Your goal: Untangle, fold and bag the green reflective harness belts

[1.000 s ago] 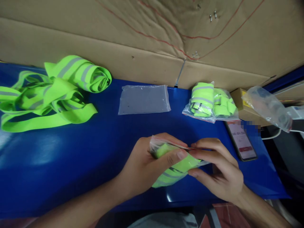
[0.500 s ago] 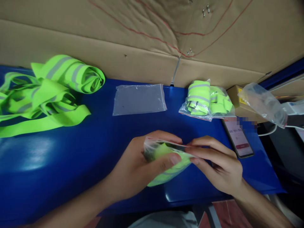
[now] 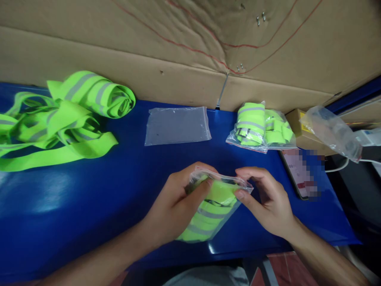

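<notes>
Left hand: grip wrapped around a clear plastic zip bag packed with lime-green, grey-striped fabric band, over the near side of the glossy blue tabletop; right hand: grip pinching the bag's upper right corner; beyond, one flat clear plastic bag; to its right, filled clear plastic bags; at left, loose lime-green, grey-striped fabric bands

the table had a glossy blue top. a loose tangle of lime-green strap with grey stripes lay over its left end, and a thick roll of strap sat by the back edge. a flat clear bag lay near mid-back edge, two strap-filled bags further right, a phone toward the right edge, and a cardboard box at the back right corner.
</notes>
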`<state>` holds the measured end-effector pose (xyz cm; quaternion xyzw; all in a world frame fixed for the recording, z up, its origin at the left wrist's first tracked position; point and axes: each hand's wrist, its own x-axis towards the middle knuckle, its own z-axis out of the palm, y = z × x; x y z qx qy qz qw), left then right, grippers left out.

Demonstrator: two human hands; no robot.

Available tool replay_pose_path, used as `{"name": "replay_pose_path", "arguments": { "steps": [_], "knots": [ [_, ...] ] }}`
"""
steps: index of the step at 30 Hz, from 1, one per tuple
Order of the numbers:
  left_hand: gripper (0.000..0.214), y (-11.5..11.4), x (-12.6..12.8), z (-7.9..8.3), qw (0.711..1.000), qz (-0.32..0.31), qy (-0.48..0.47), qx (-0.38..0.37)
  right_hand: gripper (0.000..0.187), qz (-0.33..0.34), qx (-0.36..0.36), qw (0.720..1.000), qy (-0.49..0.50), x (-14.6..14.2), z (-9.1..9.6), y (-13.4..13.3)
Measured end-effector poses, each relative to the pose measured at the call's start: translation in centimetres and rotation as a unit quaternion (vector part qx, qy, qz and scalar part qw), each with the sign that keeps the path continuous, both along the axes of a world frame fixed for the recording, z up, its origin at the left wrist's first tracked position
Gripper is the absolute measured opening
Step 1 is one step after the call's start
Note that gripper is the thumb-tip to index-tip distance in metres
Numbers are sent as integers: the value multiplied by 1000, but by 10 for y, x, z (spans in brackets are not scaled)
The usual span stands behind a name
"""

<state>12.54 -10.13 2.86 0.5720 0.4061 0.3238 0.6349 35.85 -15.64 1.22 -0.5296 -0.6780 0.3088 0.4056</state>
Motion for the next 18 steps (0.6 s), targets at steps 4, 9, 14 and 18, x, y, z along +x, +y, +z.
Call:
{"name": "replay_pose_path", "arguments": {
  "steps": [4, 9, 14, 18],
  "knots": [
    [25, 3, -1, 2, 999, 29, 17, -1, 16, -42, -66, 994, 80, -2, 4, 6],
    [23, 9, -5, 7, 996, 49, 54, 59, 4, -26, -138, 977, 159, -1, 14, 12],
    [19, 11, -5, 5, 989, 70, 79, 103, 6, -27, -163, 973, 164, 1, 14, 13],
    [19, 15, -7, 5, 993, 51, 69, 80, 12, -31, -150, 980, 131, 2, 14, 13]
  ]
}}
